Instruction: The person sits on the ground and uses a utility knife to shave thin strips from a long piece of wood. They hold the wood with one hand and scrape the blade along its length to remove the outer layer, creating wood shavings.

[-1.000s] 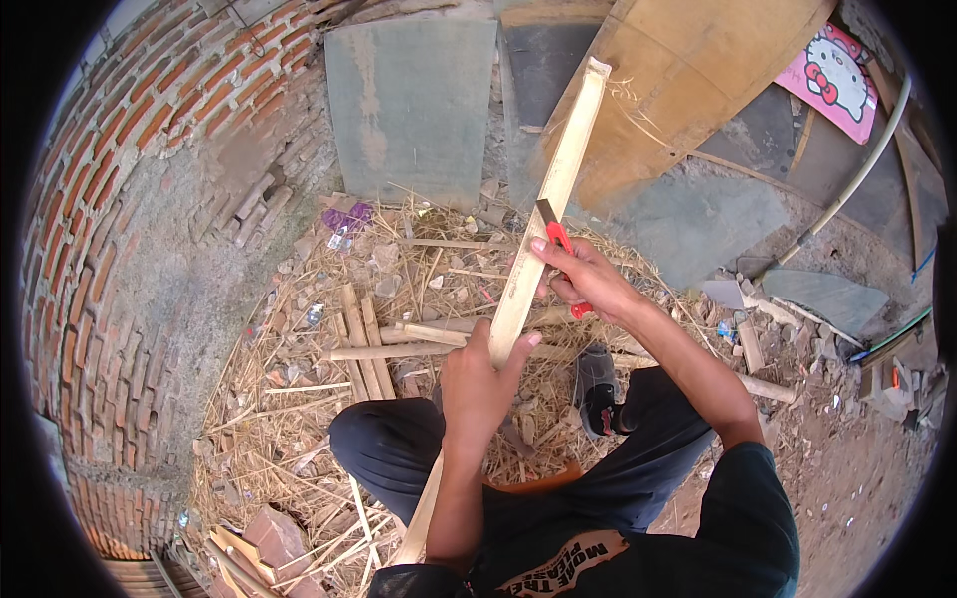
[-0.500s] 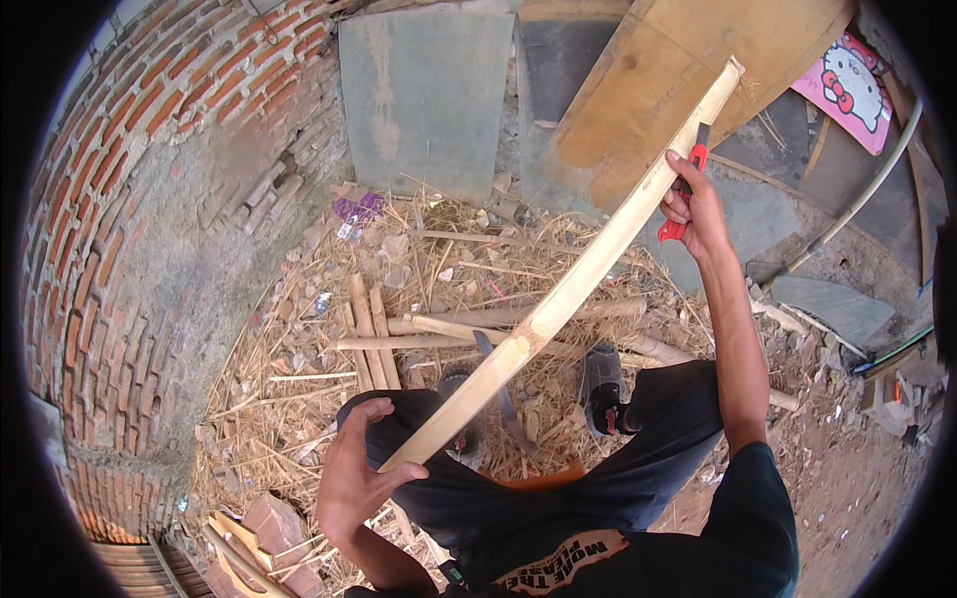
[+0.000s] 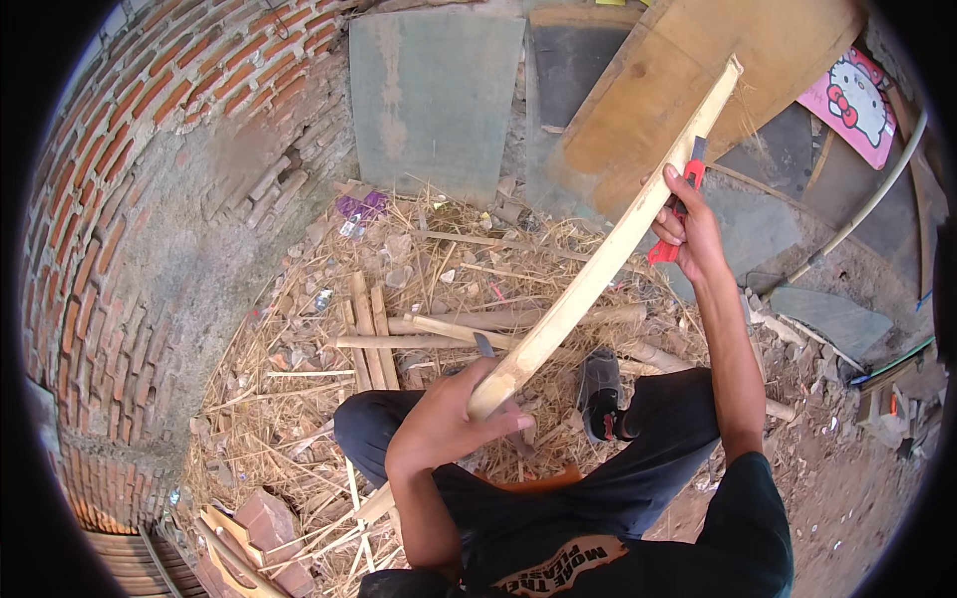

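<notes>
A long, pale bamboo strip (image 3: 598, 274) slants from the upper right down toward my lap. My left hand (image 3: 444, 419) is closed round it above my knees, with the thumb along the near side. My right hand (image 3: 698, 227) grips a red utility knife (image 3: 694, 175), its dark blade out and pointing up beside the strip. The right thumb and fingers also touch the strip near its upper part. Behind my left forearm a pale piece (image 3: 374, 506) shows; whether it belongs to the same strip I cannot tell.
Straw and shavings (image 3: 289, 429) cover the ground. Several short wood pieces (image 3: 371, 339) lie ahead of my knees, with a round pole (image 3: 608, 315) beside them. A brick wall (image 3: 110, 249) rises at left. Flat boards (image 3: 429, 110) lean at the back, and bricks (image 3: 269, 523) lie at lower left.
My left hand has moved up and right from the strip's lower end and now wraps round the strip. My right hand, still with the knife, has shifted only slightly.
</notes>
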A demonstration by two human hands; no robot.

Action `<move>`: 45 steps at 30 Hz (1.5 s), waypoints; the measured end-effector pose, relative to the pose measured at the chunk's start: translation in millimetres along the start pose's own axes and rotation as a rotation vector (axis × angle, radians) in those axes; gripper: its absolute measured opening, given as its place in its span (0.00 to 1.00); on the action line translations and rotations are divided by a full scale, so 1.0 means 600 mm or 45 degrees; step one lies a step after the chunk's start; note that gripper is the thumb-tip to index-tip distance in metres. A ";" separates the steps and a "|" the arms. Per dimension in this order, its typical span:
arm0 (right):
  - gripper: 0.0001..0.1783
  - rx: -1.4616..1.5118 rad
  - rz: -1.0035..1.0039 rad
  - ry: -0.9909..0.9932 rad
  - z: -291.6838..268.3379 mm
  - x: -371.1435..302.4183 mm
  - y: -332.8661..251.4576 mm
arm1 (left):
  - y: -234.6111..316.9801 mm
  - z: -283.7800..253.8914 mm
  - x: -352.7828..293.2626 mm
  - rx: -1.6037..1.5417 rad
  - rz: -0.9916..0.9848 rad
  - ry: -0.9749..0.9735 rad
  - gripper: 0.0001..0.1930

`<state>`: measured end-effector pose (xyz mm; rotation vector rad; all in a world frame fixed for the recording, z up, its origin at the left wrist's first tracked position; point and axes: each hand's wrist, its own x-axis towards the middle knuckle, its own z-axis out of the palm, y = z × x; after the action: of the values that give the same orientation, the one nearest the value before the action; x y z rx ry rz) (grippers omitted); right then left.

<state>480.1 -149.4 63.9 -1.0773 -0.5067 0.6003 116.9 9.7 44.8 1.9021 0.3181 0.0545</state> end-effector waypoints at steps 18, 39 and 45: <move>0.14 -1.141 -0.674 -0.267 0.099 -0.166 0.032 | 0.019 0.064 0.007 -0.275 -0.103 0.509 0.18; 0.18 -1.301 -0.914 -0.552 0.163 -0.222 0.089 | 0.028 0.088 0.006 0.312 0.092 0.703 0.25; 0.17 -1.297 -0.923 -0.491 0.160 -0.214 0.090 | 0.034 0.094 0.008 0.289 0.042 0.721 0.23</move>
<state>312.7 -154.5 40.0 -1.5896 -1.5603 -0.1630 136.1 -47.2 43.5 2.0909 0.6972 0.6086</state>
